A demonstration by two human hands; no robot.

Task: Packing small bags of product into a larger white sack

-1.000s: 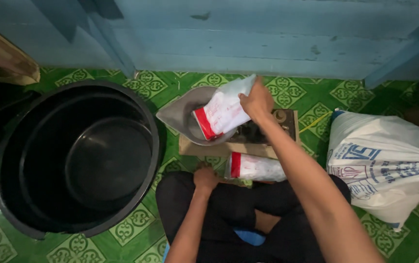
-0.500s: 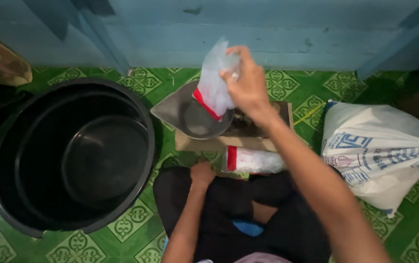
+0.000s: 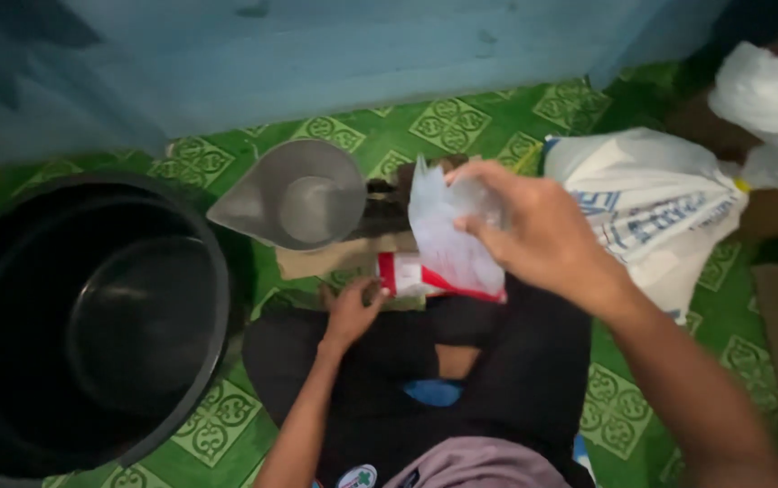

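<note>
My right hand (image 3: 542, 237) pinches the clear plastic bag with a red strip (image 3: 447, 244) just right of the grey metal jug (image 3: 294, 194). My left hand (image 3: 351, 312) grips a red-and-white packet (image 3: 400, 274) below that bag.

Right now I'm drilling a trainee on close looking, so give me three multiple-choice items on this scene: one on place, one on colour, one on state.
1. Where is the grey jug?
A. inside the tub
B. on the floor, right of the black tub
C. on the sack

2. What colour is the floor?
A. green
B. red
C. grey

3. What is the right hand doing?
A. resting flat
B. pinching a clear plastic bag
C. gripping the jug

Answers: 1 B, the jug sits beside the tub's rim. 2 A, green patterned tiles show. 3 B, the fingers close on the bag's top.
</note>
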